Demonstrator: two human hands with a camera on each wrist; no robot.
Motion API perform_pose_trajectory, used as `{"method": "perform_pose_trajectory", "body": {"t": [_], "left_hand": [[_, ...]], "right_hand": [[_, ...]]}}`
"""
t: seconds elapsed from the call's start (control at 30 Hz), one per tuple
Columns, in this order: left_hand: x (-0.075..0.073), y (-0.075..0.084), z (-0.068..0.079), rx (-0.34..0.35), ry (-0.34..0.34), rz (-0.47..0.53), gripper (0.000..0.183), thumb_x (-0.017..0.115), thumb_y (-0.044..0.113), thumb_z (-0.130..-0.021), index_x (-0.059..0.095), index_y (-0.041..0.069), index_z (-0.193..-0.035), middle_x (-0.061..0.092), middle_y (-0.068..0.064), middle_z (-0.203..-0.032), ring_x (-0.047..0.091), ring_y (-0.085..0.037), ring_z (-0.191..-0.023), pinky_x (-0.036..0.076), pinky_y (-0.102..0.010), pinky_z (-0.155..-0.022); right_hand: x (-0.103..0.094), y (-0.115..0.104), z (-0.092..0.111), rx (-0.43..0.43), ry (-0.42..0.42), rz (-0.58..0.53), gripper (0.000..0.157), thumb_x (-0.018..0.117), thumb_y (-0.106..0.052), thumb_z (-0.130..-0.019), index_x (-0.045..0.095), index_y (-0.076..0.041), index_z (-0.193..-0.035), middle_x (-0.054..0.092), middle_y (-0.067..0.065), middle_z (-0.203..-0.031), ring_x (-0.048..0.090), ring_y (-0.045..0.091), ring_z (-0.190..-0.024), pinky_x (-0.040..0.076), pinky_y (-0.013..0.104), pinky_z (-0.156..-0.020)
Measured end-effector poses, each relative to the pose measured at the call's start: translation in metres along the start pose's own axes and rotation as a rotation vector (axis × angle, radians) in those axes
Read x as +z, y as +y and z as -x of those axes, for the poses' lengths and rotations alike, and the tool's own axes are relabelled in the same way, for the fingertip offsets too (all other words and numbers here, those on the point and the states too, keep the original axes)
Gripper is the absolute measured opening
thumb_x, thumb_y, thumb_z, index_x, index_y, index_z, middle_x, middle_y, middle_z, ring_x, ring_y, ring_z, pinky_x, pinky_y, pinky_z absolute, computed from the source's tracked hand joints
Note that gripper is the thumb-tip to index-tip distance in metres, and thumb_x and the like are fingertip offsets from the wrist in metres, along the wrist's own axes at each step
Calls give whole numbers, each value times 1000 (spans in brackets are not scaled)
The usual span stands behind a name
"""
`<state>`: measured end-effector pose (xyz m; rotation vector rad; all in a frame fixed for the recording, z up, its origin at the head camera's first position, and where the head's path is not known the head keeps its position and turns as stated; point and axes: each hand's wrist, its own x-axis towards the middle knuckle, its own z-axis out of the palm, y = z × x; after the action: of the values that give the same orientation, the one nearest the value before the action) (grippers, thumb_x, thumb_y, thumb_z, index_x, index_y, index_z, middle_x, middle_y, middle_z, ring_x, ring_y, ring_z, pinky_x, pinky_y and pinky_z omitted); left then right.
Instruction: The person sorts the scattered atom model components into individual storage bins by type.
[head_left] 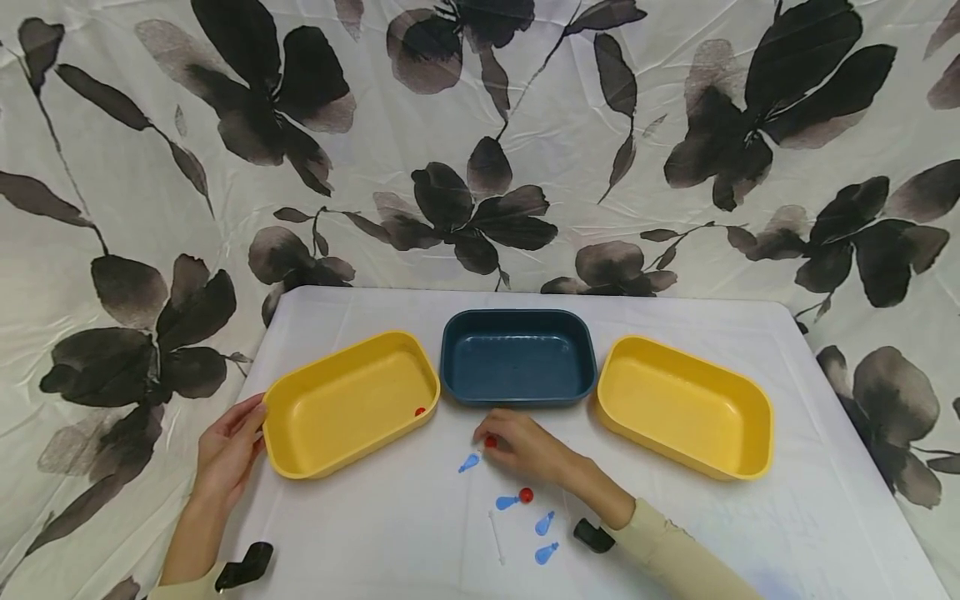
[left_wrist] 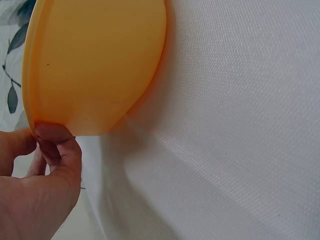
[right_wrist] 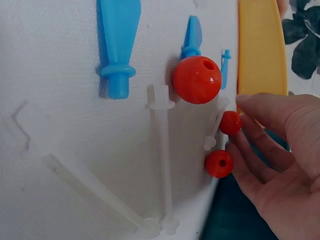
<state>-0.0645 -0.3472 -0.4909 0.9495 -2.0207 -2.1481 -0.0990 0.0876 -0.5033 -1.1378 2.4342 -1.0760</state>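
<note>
Fingers, left hand (head_left: 227, 454): clamped on the near end of the left yellow tray (head_left: 337, 408).
Fingers, right hand (head_left: 531, 446): bent about a red ball (right_wrist: 230, 122); pinched or merely touched, I can't tell.
Ball's place: just before the blue tray (head_left: 517, 362).
Nearby: second ball (right_wrist: 219, 164), blue pegs (head_left: 545, 523), white stick (head_left: 497, 537).
Inside left tray: one small ball (head_left: 420, 412).

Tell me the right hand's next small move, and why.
The right hand should probably bring the red ball it touches toward the left yellow tray: another red ball lies inside it, and the left hand holds its outer end.
</note>
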Motion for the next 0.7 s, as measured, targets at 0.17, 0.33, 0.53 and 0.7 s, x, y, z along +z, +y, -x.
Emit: {"method": "perform_pose_trajectory", "body": {"t": [0.17,0.33,0.53,0.7], "left_hand": [[0,0,0,8,-3,14,44,67,30,-101,57,14,-141,65,17,-104,63,0,-89,55,-13,-73],[1,0,0,3,3,8,45,67,31,-101,57,14,-142,64,17,-106,63,1,-90,55,-12,-74],[1,0,0,19,-6,20,44,67,30,-100,57,13,-140,64,17,-105,64,1,-90,55,-13,-75],[0,-1,1,32,-9,28,41,67,29,-101,59,14,-137,66,17,-103,64,1,-89,55,-13,-74]], "right_hand": [[2,2,-1,-1,-6,14,19,70,2,-95,72,-2,-113,67,7,-111,63,20,-101,54,24,-94],[1,4,-1,-12,-20,21,17,71,4,-94,74,-1,-109,68,8,-108,64,19,-99,55,24,-92],[-2,0,-5,-5,-38,20,17,72,0,-95,73,-2,-111,68,6,-107,63,16,-97,54,22,-91],[-8,-6,-10,-39,-23,-8,16,72,-2,-95,73,-1,-111,68,7,-104,61,17,-94,55,23,-87]]}}
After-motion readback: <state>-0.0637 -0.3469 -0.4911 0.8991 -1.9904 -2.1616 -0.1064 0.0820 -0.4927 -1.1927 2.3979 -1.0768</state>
